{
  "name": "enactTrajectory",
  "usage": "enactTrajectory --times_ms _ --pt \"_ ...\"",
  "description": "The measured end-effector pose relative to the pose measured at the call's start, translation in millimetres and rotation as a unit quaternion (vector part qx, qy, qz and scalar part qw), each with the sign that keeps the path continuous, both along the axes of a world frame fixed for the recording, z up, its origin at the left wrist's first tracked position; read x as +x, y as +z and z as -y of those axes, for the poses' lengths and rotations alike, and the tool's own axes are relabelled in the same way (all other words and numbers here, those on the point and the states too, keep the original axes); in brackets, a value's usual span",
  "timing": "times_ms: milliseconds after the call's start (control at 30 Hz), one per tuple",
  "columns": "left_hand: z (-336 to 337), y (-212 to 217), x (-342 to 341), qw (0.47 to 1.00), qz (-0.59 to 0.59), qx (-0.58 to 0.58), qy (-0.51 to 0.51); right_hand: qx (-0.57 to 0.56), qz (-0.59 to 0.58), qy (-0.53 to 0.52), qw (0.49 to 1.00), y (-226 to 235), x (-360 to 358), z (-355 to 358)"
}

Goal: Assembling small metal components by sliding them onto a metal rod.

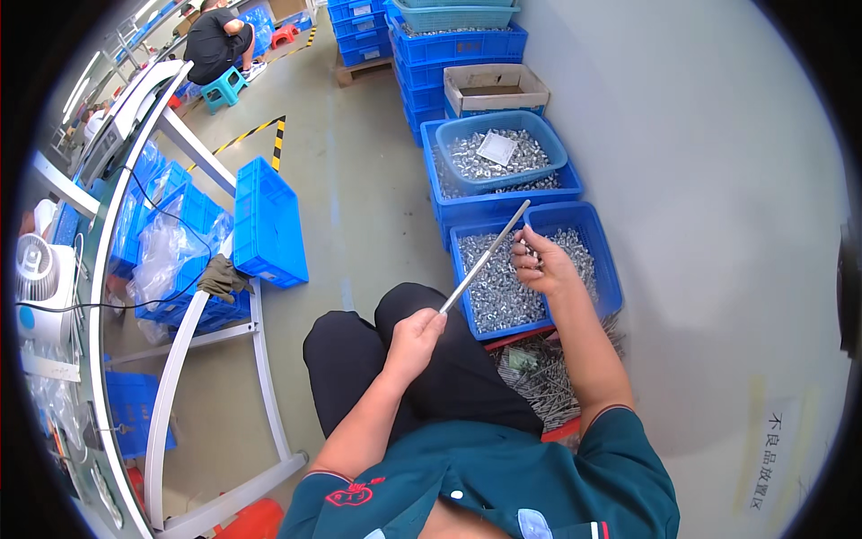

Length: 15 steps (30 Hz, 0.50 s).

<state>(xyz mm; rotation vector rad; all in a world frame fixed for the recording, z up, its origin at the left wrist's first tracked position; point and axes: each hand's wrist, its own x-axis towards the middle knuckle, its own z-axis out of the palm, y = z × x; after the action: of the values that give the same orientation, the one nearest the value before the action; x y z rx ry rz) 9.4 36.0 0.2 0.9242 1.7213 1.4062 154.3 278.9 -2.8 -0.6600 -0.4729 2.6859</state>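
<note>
Gripping smooth, straight metal rod (485, 258): left hand (416, 341); right hand (549, 267) clutching small shiny pieces (532, 255).

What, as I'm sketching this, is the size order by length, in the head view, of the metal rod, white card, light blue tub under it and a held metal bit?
1. Metal rod and light blue tub: too alike to rank.
2. White card, much shorter.
3. Metal bit in the right hand, smallest, partly hidden.

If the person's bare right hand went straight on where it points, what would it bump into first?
Probably the slim silver metal rod, near its upper end, held by the bare left hand; depth is unclear, though.
</note>
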Motion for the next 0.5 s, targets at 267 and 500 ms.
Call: enactTrajectory --times_ms 267,500 --pt "2 5 -3 0.999 -0.019 -0.034 -0.009 -0.019 0.065 -0.036 0.997 17 -5 -5" --pt "1 3 -3 0.999 -0.031 -0.040 -0.018 -0.013 -0.053 -0.042 0.998 17 0 -10"
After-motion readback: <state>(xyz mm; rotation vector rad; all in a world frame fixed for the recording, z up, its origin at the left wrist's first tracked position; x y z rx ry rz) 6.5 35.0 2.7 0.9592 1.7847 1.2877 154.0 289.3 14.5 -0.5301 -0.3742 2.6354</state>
